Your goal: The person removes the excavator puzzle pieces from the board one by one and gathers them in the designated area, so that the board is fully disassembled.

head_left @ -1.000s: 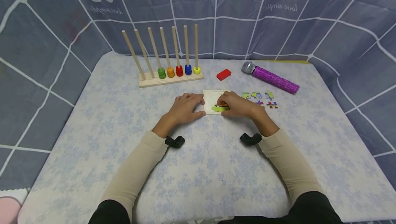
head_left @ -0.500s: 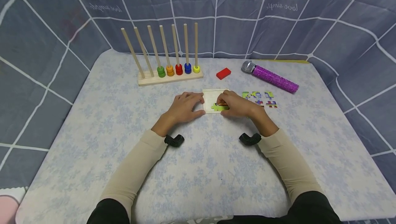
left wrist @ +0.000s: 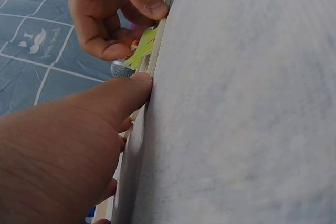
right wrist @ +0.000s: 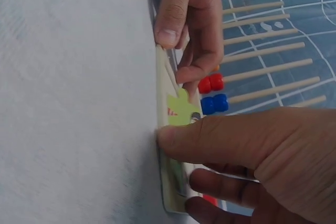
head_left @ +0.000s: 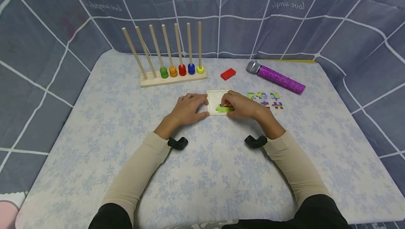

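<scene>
A small pale wooden puzzle tray [head_left: 212, 98] lies flat on the table between both hands. Thumb and fingers of my left hand [head_left: 190, 109] hold its left end; the left wrist view has the thumb on the front corner. Over the tray's right part, my right hand [head_left: 242, 106] pinches a green jigsaw piece [head_left: 219, 109] with curled fingers, its thumb at the front rim. The piece [left wrist: 144, 48] shows beneath those fingertips in the left wrist view. In the right wrist view, the green piece [right wrist: 181, 109] has red marks; my right hand hides the tray's right side.
Several loose jigsaw pieces [head_left: 274, 96] lie right of the tray. Behind stand a wooden peg stand [head_left: 150, 82] with coloured rings, a red block [head_left: 228, 74] and a glittery purple microphone [head_left: 280, 79]. A pink object [head_left: 7, 213] sits at the lower left.
The right hand's fingers shift very slightly over the jigsaw piece. The left hand keeps its place on the tray, and the whole view drifts a little.
</scene>
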Demonstrator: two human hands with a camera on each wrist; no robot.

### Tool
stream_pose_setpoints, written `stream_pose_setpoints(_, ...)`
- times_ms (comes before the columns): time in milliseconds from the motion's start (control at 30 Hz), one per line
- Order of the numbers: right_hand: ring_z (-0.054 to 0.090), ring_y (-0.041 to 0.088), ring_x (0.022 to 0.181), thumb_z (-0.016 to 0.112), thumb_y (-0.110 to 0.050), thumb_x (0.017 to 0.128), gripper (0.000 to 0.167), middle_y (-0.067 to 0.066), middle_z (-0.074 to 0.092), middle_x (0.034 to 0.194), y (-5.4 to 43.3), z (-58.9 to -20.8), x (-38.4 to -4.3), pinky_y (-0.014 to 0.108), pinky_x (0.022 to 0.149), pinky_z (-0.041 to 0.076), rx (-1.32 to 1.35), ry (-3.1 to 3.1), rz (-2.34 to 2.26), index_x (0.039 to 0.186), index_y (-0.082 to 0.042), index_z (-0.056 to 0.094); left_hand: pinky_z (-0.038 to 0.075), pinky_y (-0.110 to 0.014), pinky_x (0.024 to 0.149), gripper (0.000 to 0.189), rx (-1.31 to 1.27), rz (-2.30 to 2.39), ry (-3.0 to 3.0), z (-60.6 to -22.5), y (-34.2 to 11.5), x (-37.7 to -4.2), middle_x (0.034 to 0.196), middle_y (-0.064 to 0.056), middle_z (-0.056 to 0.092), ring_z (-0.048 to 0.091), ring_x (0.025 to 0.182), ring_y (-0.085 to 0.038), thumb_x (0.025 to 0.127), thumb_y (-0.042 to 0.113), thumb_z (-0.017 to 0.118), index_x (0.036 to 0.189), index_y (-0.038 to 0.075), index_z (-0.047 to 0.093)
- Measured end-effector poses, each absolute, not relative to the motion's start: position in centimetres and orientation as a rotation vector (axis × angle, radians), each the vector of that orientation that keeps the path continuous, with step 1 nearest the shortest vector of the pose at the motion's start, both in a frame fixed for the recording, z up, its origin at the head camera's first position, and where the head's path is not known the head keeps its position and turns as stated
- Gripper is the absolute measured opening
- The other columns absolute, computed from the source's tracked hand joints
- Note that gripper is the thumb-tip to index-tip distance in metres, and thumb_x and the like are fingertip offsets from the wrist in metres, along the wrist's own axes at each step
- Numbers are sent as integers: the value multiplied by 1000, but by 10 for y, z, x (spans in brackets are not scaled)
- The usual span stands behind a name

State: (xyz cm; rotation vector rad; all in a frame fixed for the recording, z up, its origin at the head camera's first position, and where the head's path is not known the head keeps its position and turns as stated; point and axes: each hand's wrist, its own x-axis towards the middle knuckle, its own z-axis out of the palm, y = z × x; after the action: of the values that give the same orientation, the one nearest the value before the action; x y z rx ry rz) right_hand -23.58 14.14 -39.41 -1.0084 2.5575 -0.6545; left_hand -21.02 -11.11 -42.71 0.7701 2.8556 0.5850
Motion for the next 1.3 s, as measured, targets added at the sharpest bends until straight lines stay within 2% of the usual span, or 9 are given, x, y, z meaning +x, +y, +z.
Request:
stream_pose_setpoints(267,45,23,86,66,13,86,25,9,49,93,145,-390,-234,38,76,40,-1109,2532,-731,104,-3,61,25,-59,109,39,774,588,2857,-428,-111,-210,160,3,37,34,141,-29,98,48,63,126,22,57)
stream_pose_setpoints(533,46,23,83,70,12,84,26,8,49,88,144,-392,-235,37,73,39,-1152,2546,-723,102,-4,61,25,-59,109,38,767,597,2850,-428,-111,-210,160,3,37,34,141,-29,99,48,62,126,22,57)
stream_pose_setpoints(733,48,22,85,70,10,86,24,7,50,91,140,-393,-232,37,75,42,-1129,2624,-605,101,-5,60,25,-60,108,38,779,601,2855,-429,-112,-211,160,3,38,34,141,-30,98,48,63,126,22,57)
stream_pose_setpoints(1000,58,26,87,74,10,84,27,9,60,99,133,-389,-224,41,79,51,-1276,2816,-354,104,-5,65,26,-59,108,37,784,609,2851,-430,-112,-211,160,4,38,34,141,-28,99,48,62,125,23,57)
stream_pose_setpoints(1167,59,25,90,74,5,84,25,9,62,102,143,-381,-228,41,82,50,-1233,2827,-433,107,-3,68,26,-59,108,37,785,595,2849,-430,-111,-211,160,4,37,34,141,-28,99,48,62,126,23,57)
stream_pose_setpoints(1300,59,25,91,68,2,85,22,8,62,101,165,-376,-236,42,81,49,-1196,2796,-617,106,-2,67,26,-59,108,38,780,585,2856,-429,-111,-210,160,4,37,33,141,-28,99,49,62,126,23,57)
